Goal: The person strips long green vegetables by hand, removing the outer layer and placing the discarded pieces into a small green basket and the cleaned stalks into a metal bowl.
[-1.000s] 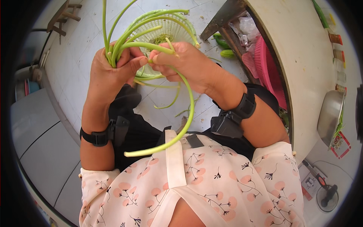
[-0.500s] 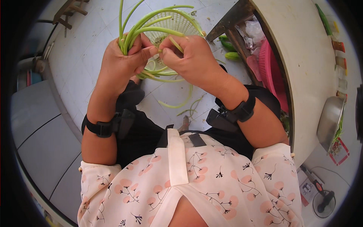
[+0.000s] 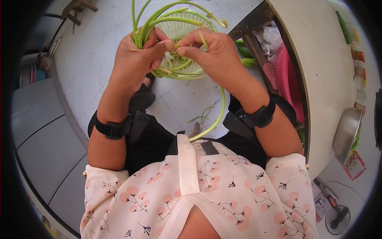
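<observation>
One pale-green basket at 12 o'clock. Long green stems fan out at 11, plenty left by the look of it; left hand at 11 curled tight round them, right hand at 1 nearly closed, thumb and fingertips pinching a stem. Thin green scraps inside basket, so some looks done already.

**Kitchen, home-like**

Pale worktop; toward right edge, metal bowl with greens, glass lid, row of small containers. Pink perforated basket below. Tiled floor, mesh basket with green scraps, wooden stool.
</observation>
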The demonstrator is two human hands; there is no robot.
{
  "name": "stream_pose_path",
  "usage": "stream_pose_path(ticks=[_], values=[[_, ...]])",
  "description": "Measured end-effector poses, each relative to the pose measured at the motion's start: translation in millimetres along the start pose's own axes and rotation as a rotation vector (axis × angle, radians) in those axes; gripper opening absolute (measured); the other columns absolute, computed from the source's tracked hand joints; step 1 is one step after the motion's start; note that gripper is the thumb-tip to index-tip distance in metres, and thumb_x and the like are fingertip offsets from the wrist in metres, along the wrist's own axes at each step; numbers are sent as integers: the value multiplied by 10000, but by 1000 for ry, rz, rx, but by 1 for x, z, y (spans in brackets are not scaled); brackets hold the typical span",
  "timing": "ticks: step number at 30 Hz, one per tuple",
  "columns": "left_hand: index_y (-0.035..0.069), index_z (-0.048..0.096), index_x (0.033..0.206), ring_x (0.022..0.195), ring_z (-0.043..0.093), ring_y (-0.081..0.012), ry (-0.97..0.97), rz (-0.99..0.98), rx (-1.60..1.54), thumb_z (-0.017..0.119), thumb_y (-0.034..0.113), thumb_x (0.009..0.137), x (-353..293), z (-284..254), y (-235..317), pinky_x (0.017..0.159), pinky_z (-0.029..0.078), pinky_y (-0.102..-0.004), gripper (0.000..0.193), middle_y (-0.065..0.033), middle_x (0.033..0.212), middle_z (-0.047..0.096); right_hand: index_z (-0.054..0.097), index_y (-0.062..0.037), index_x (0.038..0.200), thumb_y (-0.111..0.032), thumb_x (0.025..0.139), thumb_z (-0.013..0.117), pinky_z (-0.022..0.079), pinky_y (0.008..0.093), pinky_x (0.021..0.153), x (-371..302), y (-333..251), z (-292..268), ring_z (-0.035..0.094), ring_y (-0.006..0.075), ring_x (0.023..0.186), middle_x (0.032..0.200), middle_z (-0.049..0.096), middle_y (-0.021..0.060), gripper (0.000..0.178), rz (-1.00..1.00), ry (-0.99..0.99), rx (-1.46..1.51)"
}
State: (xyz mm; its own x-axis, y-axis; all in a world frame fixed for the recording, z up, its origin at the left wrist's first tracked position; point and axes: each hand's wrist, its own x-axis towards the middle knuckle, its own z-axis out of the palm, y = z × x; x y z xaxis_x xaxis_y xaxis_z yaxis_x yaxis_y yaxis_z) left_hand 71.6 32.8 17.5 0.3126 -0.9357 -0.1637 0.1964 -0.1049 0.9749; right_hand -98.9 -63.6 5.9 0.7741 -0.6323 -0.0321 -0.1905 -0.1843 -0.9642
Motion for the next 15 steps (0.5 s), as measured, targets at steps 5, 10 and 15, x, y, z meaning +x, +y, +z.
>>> stream_pose_path(ticks=[5, 10, 15], values=[[117, 346, 635, 489, 419, -52, 14, -53, 20, 703, 5, 840, -1, 2, 0, 425, 273, -220, 427, -39, 794, 588, 666, -27, 847, -122, 798, 711, 465, 371, 612, 0, -3, 1, 592, 294, 658, 735, 629, 124, 116, -288, 168, -249], [118, 355, 643, 490, 415, -56, -18, -59, 17, 700, 25, 855, 1, 4, -4, 429, 271, -217, 415, -35, 766, 586, 630, -19, 843, -95, 814, 692, 481, 364, 629, 2, 0, 2, 607, 293, 673, 768, 642, 128, 103, -331, 182, -265], [122, 362, 667, 496, 413, -64, -91, -138, -201, 692, 51, 876, 0, 15, -7, 439, 283, -217, 397, -54, 762, 600, 594, -4, 843, -59, 876, 651, 492, 287, 629, -2, -8, 12, 610, 146, 656, 750, 640, 59, 86, -156, 250, 223]])
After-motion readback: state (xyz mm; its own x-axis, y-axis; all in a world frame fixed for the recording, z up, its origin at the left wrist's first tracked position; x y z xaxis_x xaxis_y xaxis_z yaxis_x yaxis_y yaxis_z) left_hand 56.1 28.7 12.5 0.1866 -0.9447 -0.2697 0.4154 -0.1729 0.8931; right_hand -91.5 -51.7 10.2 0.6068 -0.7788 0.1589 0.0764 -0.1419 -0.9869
